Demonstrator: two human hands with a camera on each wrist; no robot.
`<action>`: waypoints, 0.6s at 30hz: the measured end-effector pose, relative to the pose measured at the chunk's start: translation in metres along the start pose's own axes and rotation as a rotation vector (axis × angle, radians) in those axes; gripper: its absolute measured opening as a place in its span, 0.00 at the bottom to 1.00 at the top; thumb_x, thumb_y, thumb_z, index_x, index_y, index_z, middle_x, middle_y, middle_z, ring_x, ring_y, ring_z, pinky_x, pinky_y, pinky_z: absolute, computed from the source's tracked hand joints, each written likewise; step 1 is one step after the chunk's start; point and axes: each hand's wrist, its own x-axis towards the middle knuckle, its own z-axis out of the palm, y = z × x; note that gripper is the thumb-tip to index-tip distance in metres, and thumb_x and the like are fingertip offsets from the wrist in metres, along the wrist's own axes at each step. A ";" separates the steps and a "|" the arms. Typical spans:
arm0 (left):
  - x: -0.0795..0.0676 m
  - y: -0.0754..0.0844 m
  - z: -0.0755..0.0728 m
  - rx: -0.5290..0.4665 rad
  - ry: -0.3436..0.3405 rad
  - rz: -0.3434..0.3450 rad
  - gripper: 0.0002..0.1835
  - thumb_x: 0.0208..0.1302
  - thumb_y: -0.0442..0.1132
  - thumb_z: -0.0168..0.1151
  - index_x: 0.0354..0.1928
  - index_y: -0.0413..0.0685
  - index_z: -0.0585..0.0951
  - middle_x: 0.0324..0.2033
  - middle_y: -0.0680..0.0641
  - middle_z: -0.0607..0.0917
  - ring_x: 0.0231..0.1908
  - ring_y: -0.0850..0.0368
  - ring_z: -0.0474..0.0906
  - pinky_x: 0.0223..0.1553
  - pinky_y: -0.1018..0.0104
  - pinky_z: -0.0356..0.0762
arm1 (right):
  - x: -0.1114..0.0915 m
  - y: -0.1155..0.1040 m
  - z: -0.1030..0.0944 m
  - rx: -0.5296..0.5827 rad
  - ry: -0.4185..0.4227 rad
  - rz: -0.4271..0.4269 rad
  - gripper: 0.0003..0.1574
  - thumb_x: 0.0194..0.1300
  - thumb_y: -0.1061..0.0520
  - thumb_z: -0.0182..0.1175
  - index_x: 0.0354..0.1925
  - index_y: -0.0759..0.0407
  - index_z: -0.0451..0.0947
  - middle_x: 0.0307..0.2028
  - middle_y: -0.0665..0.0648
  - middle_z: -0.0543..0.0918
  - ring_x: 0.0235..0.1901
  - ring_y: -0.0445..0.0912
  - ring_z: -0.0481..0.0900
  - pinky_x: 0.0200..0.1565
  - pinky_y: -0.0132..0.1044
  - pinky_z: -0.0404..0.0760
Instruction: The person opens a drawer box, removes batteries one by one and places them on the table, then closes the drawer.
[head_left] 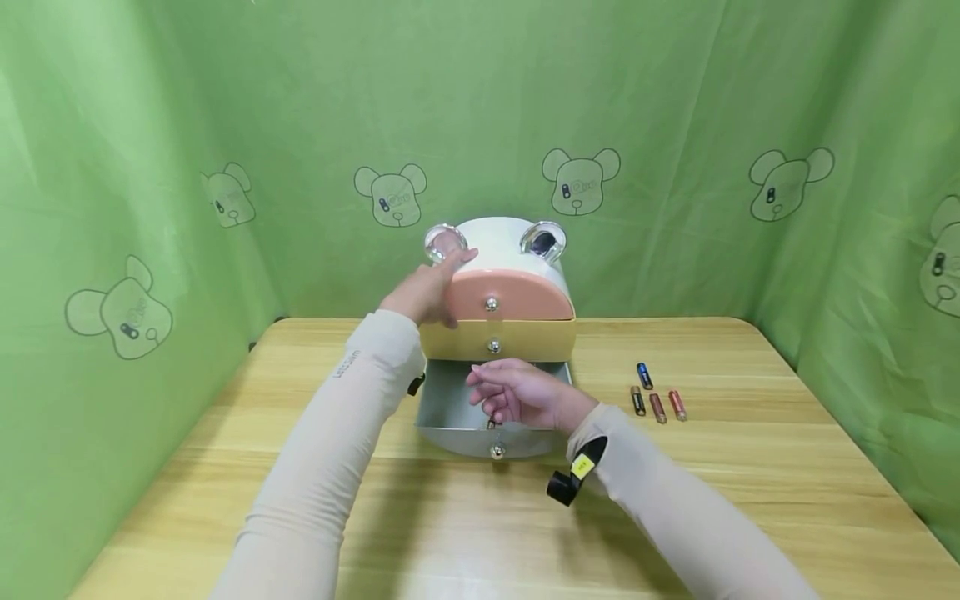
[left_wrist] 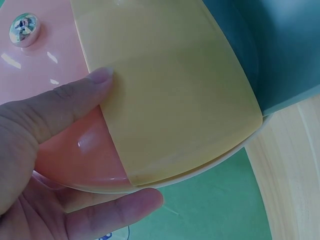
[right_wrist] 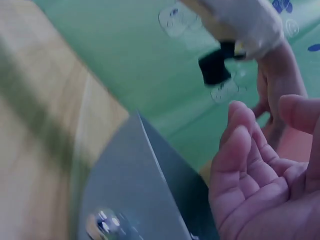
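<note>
A small drawer cabinet with a white top, a pink drawer, a yellow drawer and a pulled-out grey drawer stands on the table. My left hand holds its left side. In the left wrist view, the thumb lies against the front where pink meets yellow, and a finger reaches past the side edge. Over the grey drawer hovers my right hand, palm turned up, fingers loosely bent, with nothing seen in them. Just below these fingers a battery shows at the drawer's front; whether it lies or falls I cannot tell.
Right of the cabinet lie several batteries, among them a blue one and a red one. Shiny ear-like rings top the cabinet. Green curtain surrounds the wooden table. The grey drawer's round knob juts forward.
</note>
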 end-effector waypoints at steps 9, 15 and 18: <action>0.000 -0.001 0.001 0.019 -0.003 0.007 0.67 0.40 0.24 0.76 0.75 0.77 0.48 0.49 0.36 0.79 0.41 0.46 0.79 0.50 0.49 0.76 | 0.016 0.000 -0.026 -0.241 0.044 0.045 0.24 0.75 0.57 0.49 0.57 0.75 0.64 0.39 0.63 0.81 0.28 0.43 0.80 0.30 0.30 0.80; 0.002 -0.002 0.001 0.030 0.008 0.023 0.67 0.39 0.25 0.77 0.75 0.75 0.49 0.51 0.35 0.79 0.46 0.43 0.78 0.54 0.46 0.74 | 0.023 0.004 -0.041 -0.446 0.133 0.078 0.27 0.72 0.56 0.54 0.58 0.76 0.66 0.47 0.73 0.78 0.31 0.47 0.81 0.39 0.40 0.84; 0.003 -0.002 0.001 0.029 0.010 0.019 0.67 0.38 0.25 0.77 0.75 0.76 0.49 0.51 0.36 0.79 0.46 0.44 0.78 0.54 0.46 0.74 | 0.025 0.007 -0.049 -0.503 0.144 0.097 0.28 0.72 0.56 0.54 0.59 0.78 0.65 0.47 0.73 0.78 0.32 0.48 0.81 0.44 0.48 0.83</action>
